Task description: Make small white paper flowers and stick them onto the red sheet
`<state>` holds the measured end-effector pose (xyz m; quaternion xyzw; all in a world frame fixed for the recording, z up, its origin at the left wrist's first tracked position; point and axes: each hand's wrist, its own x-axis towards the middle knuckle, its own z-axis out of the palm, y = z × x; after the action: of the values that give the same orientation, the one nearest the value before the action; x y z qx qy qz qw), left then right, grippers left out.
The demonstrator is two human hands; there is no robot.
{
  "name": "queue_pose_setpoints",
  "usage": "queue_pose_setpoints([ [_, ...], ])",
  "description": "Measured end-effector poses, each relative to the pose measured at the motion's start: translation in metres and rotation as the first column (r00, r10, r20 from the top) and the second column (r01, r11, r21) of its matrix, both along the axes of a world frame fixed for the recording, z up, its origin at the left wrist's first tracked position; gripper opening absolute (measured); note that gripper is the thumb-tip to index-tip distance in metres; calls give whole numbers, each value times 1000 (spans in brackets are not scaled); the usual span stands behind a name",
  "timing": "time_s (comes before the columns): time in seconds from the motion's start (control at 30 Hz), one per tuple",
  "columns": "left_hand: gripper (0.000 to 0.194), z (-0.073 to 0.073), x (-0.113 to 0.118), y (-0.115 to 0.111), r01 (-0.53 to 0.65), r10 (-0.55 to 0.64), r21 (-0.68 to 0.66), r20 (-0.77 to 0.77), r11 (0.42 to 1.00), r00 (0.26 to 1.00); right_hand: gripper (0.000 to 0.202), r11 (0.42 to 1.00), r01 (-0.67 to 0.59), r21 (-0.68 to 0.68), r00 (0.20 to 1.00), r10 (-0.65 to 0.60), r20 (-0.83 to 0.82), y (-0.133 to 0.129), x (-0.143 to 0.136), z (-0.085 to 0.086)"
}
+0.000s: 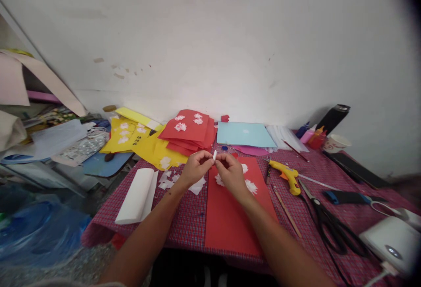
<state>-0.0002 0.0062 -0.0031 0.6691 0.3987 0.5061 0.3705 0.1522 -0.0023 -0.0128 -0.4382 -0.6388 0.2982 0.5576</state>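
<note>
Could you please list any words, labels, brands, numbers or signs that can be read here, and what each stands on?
No text can be read for certain.
Yellow sheet with pale blossoms: black characters, too small to read.
Cup: reddish marking, too blurred.
White device: oval mark, no legible lettering.

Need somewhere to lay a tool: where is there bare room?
The red sheet's near half, between left forearm and right forearm. Tablecloth shows between that sheet and the folded white paper. Crowded right: glue gun, wooden stick, scissors.
</note>
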Motion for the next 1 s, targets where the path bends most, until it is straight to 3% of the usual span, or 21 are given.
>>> queue_pose_setpoints([
  [0.33, 17, 1, 1, 1, -37, 37, 10, -38, 999, 999, 12, 1000, -3, 4, 1000, 3, 25, 0, 0, -2],
  [0.7, 17, -1, 0, 1, -33, 38, 51, -99, 998, 994, 19, 983, -124, -139, 972, 92, -216, 2, -1, 0],
  [1.0, 21, -1, 0, 1, -36, 40, 48, -90, 998, 995, 19, 981, -81, -179, 974, 39, -224, 3, 0, 2],
])
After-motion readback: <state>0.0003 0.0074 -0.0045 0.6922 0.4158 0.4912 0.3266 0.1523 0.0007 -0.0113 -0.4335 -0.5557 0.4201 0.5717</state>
